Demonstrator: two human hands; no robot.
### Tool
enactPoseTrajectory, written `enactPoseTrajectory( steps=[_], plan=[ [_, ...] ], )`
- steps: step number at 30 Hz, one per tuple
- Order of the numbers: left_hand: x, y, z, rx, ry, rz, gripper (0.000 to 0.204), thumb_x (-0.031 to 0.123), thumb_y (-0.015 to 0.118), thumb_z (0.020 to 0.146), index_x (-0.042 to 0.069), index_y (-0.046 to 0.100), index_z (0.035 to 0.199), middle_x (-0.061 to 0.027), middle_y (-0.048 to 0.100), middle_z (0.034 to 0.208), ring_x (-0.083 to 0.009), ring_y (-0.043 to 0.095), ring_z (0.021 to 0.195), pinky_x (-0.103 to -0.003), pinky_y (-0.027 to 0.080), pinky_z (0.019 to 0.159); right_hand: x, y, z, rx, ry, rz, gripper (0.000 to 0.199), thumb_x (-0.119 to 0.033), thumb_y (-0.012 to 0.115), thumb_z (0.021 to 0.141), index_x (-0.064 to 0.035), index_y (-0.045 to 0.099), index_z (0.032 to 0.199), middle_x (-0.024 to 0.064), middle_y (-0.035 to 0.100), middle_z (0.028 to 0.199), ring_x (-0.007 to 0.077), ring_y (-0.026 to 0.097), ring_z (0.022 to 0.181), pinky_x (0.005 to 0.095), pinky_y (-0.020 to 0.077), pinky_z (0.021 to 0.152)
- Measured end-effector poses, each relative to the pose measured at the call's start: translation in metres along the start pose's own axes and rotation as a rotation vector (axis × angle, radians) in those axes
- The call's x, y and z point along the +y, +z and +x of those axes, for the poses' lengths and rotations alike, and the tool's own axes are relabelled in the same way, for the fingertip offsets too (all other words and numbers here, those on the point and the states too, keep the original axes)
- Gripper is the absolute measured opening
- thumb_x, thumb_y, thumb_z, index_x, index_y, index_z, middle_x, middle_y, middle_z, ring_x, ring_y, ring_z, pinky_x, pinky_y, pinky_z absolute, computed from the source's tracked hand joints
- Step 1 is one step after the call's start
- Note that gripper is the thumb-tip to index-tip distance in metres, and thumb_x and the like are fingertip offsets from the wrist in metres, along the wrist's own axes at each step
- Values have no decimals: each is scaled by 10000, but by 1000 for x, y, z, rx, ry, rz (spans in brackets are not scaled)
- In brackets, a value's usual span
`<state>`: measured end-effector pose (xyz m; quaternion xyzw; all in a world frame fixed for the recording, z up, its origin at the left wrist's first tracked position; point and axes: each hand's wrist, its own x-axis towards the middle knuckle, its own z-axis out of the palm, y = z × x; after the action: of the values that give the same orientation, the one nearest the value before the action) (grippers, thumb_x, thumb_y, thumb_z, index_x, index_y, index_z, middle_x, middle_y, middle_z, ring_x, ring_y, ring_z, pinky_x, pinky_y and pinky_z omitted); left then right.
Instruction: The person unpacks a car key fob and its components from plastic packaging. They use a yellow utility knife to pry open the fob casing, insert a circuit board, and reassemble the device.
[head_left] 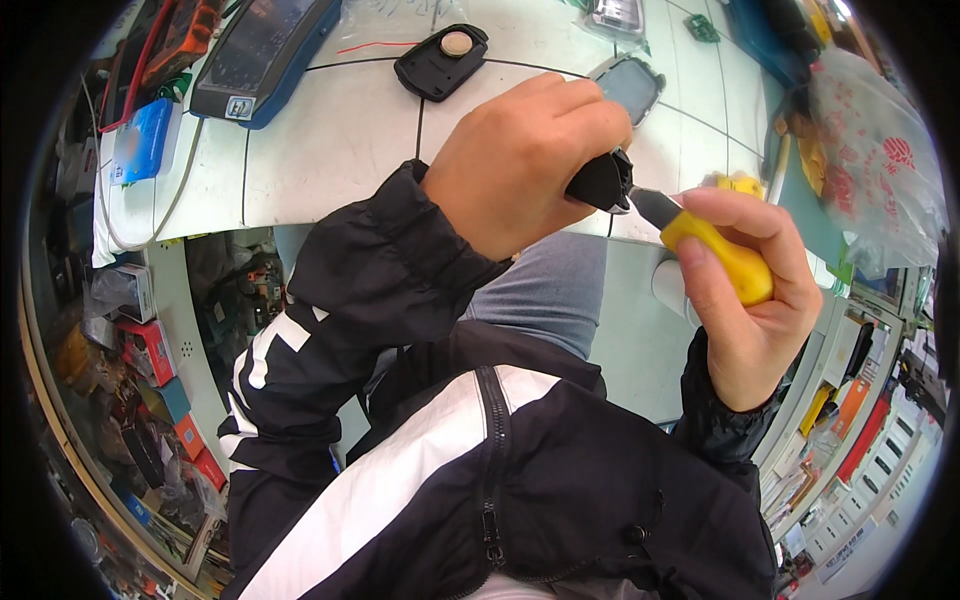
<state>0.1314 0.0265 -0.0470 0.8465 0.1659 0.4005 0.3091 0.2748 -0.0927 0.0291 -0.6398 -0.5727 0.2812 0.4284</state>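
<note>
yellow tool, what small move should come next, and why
Perhaps press the yellow tool gently against the black case: the right hand holds the tool's tip by the case's edge, while the left hand grips the case.

A single head-worn fisheye view looks steeply down past the jacket and ahead toward the bench. The left hand and right hand are close, above its middle.
</note>
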Motion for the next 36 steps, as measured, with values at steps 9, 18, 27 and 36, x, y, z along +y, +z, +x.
enactPoseTrajectory(
  steps=[9, 18, 27, 36],
  plan=[
    [1, 3, 1, 3, 21, 128, 321, -15, 701, 559, 43, 484, 789, -105, 490, 719, -300, 518, 702, -352, 420, 606, -3, 4, 6, -7, 150, -79, 146, 6, 647, 759, 9, 602, 898, 38, 598, 715, 68, 540, 615, 188, 422, 578],
    [1, 5, 4, -48, 31, 159, 338, -14, 689, 549, 42, 460, 790, -110, 492, 727, -314, 522, 710, -364, 424, 598, 1, -6, 15, -96, -76, -337, 158, -29, 700, 719, -12, 606, 846, 67, 601, 672, 147, 571, 551, 229, 452, 542],
    [0, -2, 8, -155, -11, 80, 318, 19, 707, 581, 43, 472, 794, -105, 498, 716, -306, 526, 690, -356, 424, 591, 8, -6, 23, -116, -510, -532, 235, -17, 708, 679, -31, 610, 892, 73, 553, 649, 226, 549, 520, 292, 432, 469],
    [-3, -24, 14, -335, -137, -143, 527, 265, 824, 619, 23, 555, 1001, -86, 577, 857, -213, 560, 738, -277, 458, 685, 11, -10, 36, -195, -480, -420, 217, -25, 678, 736, -26, 597, 937, 69, 558, 695, 168, 556, 560, 267, 433, 485]
  ],
)
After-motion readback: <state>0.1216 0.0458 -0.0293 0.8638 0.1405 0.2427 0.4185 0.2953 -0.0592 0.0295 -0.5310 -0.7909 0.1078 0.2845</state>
